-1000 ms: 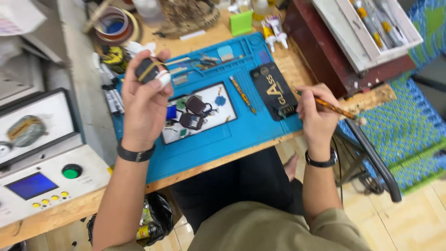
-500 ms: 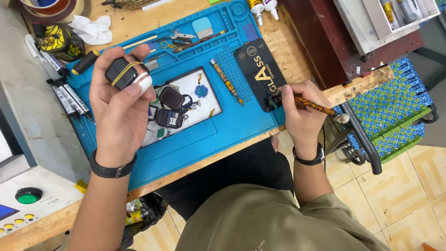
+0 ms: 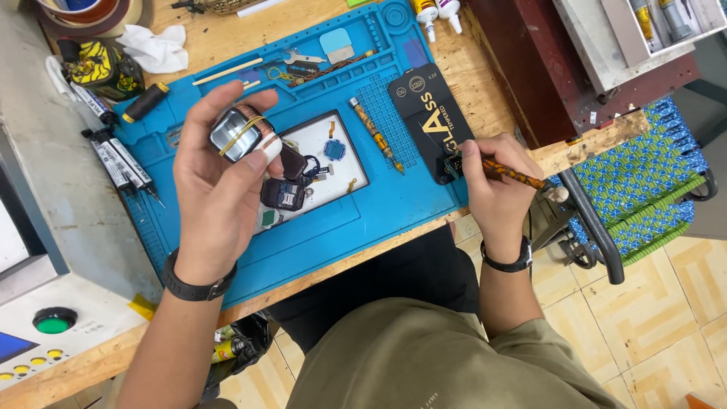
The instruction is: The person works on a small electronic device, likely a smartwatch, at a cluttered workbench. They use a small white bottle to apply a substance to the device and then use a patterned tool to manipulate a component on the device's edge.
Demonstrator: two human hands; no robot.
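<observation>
Left hand (image 3: pixel 219 189): your fingers are closed around a small dark device (image 3: pixel 244 135) bound with a rubber band, raised over the blue mat (image 3: pixel 379 208)
Right hand (image 3: pixel 492 189): your fingers pinch a patterned tool (image 3: pixel 515 173); its tip touches the black packet (image 3: pixel 432 113) at the mat's right edge
Below device: dark parts on a white tray (image 3: pixel 344 163)

A small dark gadget (image 3: pixel 244 135), maybe a smartwatch body, is held up over the blue mat, its shiny screen facing up. A yellow rubber band goes around it. A thin patterned tool (image 3: pixel 511 173), brown and orange, lies slanted, tip on a black box.
</observation>
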